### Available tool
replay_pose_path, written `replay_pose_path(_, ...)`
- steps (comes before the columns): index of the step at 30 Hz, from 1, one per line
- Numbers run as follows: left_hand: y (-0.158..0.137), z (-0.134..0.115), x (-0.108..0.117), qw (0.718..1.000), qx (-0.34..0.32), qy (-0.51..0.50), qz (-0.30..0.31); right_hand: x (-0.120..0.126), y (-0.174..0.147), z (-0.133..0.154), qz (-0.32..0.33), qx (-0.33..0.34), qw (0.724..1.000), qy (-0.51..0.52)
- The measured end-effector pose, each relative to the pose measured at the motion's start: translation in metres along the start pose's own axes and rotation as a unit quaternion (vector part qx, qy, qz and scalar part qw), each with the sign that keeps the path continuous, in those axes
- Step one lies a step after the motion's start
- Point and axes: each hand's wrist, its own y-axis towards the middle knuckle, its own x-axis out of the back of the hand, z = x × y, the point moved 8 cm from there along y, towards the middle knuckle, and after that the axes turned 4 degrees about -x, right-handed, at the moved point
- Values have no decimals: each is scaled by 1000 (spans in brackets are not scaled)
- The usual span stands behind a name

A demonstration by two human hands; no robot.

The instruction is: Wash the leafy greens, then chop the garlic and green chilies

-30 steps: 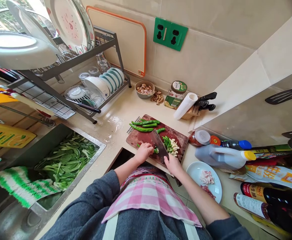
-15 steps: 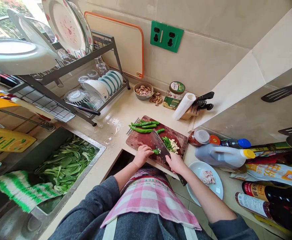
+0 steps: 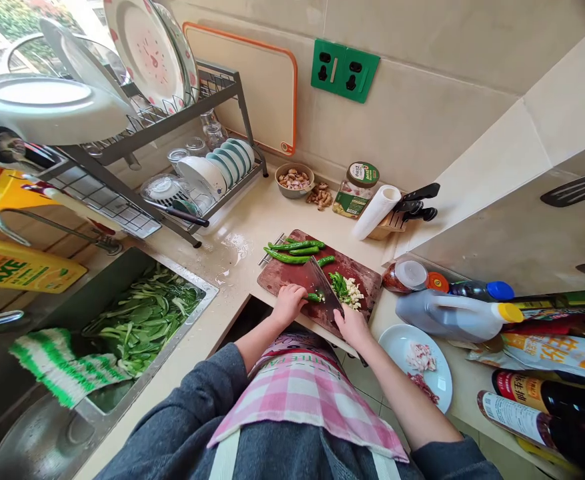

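On a dark red cutting board [image 3: 282, 275], my left hand [image 3: 291, 303] pinches a short piece of green chili pepper [image 3: 314, 297] near the front edge. My right hand [image 3: 352, 327] grips the handle of a kitchen knife [image 3: 325, 283], whose broad blade stands on the board just right of that piece. Several whole green chilies [image 3: 295, 251] lie along the back of the board, with one short length beside the blade. Right of the knife are chopped green chili [image 3: 339, 285] and chopped white bits, likely garlic [image 3: 353, 294].
A plate [image 3: 443, 373] with sliced meat sits right of the board, near bottles and an oil jug [image 3: 437, 317]. Behind stand a bowl of garlic [image 3: 295, 190], a jar [image 3: 355, 192] and a knife block [image 3: 389, 223]. Left are a sink of leafy greens [image 3: 142, 320] and a dish rack [image 3: 245, 110].
The view has shifted slightly, so the scene sits a little further right. The knife blade is now closer to upright beside the chili piece; both hands keep their holds.
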Motion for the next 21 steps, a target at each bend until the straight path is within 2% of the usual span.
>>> replay_pose_path(2, 5, -6, -6, 999, -28, 21, 13, 10, 2, -5, -3, -2, 1000, -18)
replay_pose_path(7, -7, -18, -16, 996, -72, -16, -41, 31, -7, -15, 12, 27, 1000, -8)
replay_pose_path(11, -15, -16, -19, 994, -60, -69, -65, 17, -14, -12, 38, 39, 998, -9)
replay_pose_path(15, -6, -12, -17, 993, -43, -90, -57, -3, -10, -10, 22, -21, 999, -17)
replay_pose_path(18, 2, -15, -14, 996, -63, -54, -43, 6, -6, -6, 18, 2, 1000, -9)
replay_pose_path(21, 5, -16, -13, 997, -62, -16, -45, 20, -7, -11, 57, 18, 998, 20)
